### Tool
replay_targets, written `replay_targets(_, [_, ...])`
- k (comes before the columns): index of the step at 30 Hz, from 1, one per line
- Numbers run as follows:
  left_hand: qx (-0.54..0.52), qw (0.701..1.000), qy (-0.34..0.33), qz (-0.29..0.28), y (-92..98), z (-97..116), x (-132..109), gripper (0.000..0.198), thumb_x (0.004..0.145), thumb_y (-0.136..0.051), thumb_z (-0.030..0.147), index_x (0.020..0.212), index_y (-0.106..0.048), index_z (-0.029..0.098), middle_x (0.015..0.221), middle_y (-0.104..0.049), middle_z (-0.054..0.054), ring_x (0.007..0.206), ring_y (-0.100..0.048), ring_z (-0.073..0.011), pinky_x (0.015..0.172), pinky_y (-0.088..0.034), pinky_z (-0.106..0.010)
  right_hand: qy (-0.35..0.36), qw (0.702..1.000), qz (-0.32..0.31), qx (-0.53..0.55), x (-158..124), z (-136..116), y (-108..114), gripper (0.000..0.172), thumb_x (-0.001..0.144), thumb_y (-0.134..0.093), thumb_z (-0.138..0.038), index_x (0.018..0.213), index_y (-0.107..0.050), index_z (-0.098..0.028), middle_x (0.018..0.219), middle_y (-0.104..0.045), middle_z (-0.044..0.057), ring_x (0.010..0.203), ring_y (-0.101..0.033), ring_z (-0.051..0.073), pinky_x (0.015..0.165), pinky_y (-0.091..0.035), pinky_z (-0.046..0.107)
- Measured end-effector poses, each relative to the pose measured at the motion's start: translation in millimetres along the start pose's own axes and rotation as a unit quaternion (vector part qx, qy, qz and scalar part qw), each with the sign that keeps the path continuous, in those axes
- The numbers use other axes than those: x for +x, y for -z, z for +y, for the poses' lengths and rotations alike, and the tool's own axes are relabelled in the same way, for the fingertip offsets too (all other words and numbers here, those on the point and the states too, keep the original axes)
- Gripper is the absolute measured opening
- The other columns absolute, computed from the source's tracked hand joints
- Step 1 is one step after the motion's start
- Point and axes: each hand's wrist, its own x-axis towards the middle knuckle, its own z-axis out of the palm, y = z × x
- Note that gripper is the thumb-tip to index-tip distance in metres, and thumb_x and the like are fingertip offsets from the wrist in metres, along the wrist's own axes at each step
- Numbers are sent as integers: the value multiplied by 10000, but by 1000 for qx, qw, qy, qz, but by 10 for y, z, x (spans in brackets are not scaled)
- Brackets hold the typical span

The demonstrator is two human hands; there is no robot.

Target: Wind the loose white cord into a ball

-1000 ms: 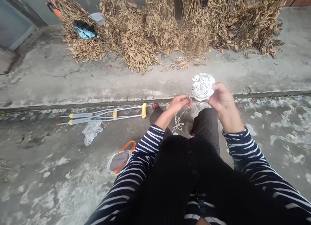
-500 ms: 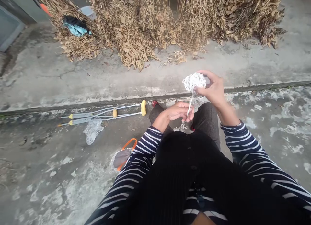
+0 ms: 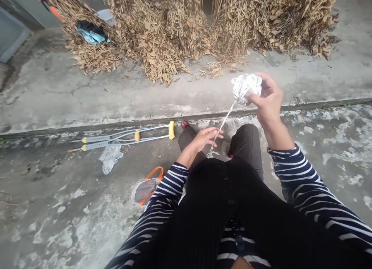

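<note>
My right hand (image 3: pixel 269 96) grips a white ball of cord (image 3: pixel 246 87), held up in front of me above my right knee. A strand of the cord (image 3: pixel 223 124) runs down and to the left from the ball. My left hand (image 3: pixel 205 138) sits lower, between my knees, with its fingers partly spread and the strand passing through the fingertips. A loose tangle of the cord (image 3: pixel 209 154) lies on the concrete below that hand. Both arms wear dark sleeves with white stripes.
A pair of metal crutches (image 3: pixel 124 139) with yellow pads lies on the ground to my left, a clear plastic bag (image 3: pixel 109 158) beside them. A grey bag with orange handles (image 3: pixel 144 191) rests near my left elbow. Heaps of dry brown plants (image 3: pixel 186 29) line the far side past a concrete step.
My right hand has lifted the ball up and to the right, drawing the strand out longer. My left hand has dropped a little and its fingers have loosened.
</note>
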Motion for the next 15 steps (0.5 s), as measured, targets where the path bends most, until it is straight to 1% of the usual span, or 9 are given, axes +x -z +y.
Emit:
replay_targets(2, [55,995,-41,74,-8,75,83,521,777,-836,405,1181,-656,130,1373,-638,-206,1271,-636,-312,718,-630,-288,-33,999,-8,25,-24,-107,-22,486,712,-767,-358,1181,-654,-299,1160,-663,53,913,-643,229,690,-623,422])
replay_targets(3, [76,989,-71,103,-42,136,137,521,773,-836,356,1210,-650,142,1421,-612,-196,1340,-588,-324,769,-638,-312,-43,998,-16,33,-45,-143,-41,486,708,-770,-354,1176,-655,-293,1154,-666,56,902,-646,227,661,-618,408])
replay_targets(5, [103,974,-150,136,-166,278,263,518,797,-810,304,1271,-637,182,1484,-582,-155,1422,-520,-319,879,-631,-354,-51,997,-35,41,-91,-184,-94,498,693,-782,-354,1169,-657,-276,1145,-674,62,932,-658,235,650,-620,390])
replay_targets(7, [107,956,-226,151,-342,409,400,494,819,-788,270,1288,-640,218,1481,-598,-112,1421,-527,-295,953,-610,-374,-52,996,-52,41,-134,-201,-160,509,689,-786,-370,1169,-653,-264,1148,-680,64,994,-668,248,674,-633,383])
replay_targets(9, [94,946,-265,163,-525,499,523,410,818,-778,218,1215,-676,206,1361,-683,-94,1302,-623,-263,963,-600,-367,-51,996,-69,36,-165,-213,-225,513,697,-779,-390,1176,-648,-257,1172,-678,64,1066,-666,261,727,-646,395])
replay_targets(10, [85,944,-268,171,-604,525,568,328,817,-771,194,1137,-699,183,1247,-733,-91,1192,-679,-243,934,-603,-354,-51,995,-76,35,-175,-219,-250,509,704,-772,-399,1176,-647,-256,1178,-677,63,1092,-663,265,756,-648,406])
replay_targets(11, [77,946,-261,177,-669,541,599,224,823,-759,181,1041,-712,161,1108,-767,-85,1057,-717,-220,886,-607,-338,-50,995,-79,36,-179,-224,-269,503,706,-768,-407,1170,-648,-254,1175,-677,64,1106,-660,268,778,-648,416])
replay_targets(13, [65,952,-238,180,-749,547,608,66,862,-724,199,874,-701,139,849,-755,-55,803,-709,-164,768,-598,-295,-58,994,-81,43,-171,-219,-285,497,704,-767,-416,1160,-651,-252,1163,-678,66,1112,-656,274,795,-642,433])
replay_targets(15, [44,960,-224,163,-767,522,553,151,912,-686,256,816,-679,139,726,-705,-26,656,-653,-119,661,-565,-251,-68,994,-67,52,-138,-184,-272,522,688,-778,-430,1165,-648,-264,1160,-681,65,1112,-648,283,772,-633,443])
